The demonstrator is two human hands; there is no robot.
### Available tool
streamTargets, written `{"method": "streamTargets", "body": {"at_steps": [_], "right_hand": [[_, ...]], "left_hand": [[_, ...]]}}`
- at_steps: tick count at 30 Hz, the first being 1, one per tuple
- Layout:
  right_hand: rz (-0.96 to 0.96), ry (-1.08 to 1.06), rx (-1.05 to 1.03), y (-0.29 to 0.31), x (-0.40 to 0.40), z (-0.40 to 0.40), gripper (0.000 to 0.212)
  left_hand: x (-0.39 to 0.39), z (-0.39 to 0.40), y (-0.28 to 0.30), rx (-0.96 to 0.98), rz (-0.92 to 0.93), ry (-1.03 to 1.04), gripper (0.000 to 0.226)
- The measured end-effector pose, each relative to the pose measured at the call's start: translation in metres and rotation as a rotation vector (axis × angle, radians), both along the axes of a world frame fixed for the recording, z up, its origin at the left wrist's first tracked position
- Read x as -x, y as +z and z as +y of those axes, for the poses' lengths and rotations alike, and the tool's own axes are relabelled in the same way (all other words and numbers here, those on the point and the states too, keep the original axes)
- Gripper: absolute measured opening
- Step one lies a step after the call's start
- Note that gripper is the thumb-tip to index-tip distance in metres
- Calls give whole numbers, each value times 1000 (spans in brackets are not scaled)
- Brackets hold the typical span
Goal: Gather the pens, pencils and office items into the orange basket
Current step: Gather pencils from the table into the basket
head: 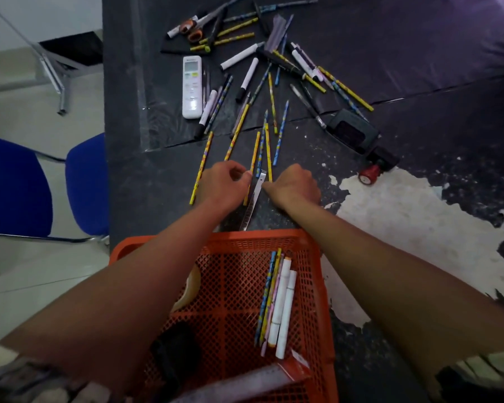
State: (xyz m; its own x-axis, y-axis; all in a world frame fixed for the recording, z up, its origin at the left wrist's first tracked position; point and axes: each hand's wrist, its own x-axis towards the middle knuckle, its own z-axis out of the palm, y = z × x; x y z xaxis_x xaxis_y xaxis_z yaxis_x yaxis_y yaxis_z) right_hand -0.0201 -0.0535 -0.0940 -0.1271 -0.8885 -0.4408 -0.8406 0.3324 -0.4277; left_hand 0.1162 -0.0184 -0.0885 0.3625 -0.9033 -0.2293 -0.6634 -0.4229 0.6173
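arms: bare to the elbows | sleeves: patterned (grey-beige, blurred) [26, 373]

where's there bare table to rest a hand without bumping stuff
Free: the worn pale patch right of the orange basket, below the red-knobbed stamp; also the dark strip between the yellow pencil and the table's left edge. Crowded: the pencil and marker scatter above both hands.
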Motion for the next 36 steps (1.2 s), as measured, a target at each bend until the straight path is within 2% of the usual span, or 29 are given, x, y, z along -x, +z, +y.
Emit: {"method": "streamTargets", "body": {"at_steps": [4, 10, 14, 17, 20, 25, 32, 36], "right_hand": [[-154, 15, 49, 16, 15, 6, 34], [-242, 149, 168, 51, 36, 43, 27], [-217, 233, 176, 63, 44, 67, 23], [-225, 252, 246, 63, 53, 85, 23], [-278, 224, 335, 51, 62, 103, 22], [-305, 239, 306, 24, 63, 125, 36], [-248, 269, 309, 18, 60, 130, 34], [-241, 274, 316, 18, 60, 131, 34]], "left_hand": [[11, -6, 21, 35, 77, 41, 29], [22, -14, 48, 103, 449, 146, 56], [36, -1, 74, 168, 579, 163, 22], [39, 12, 76, 166, 606, 187, 13], [41, 35, 74, 139, 595, 186, 11], [45, 84, 54, 33, 476, 98, 15], [44, 147, 16, -94, 222, -21, 25], [45, 161, 8, -134, 143, -36, 23]]}}
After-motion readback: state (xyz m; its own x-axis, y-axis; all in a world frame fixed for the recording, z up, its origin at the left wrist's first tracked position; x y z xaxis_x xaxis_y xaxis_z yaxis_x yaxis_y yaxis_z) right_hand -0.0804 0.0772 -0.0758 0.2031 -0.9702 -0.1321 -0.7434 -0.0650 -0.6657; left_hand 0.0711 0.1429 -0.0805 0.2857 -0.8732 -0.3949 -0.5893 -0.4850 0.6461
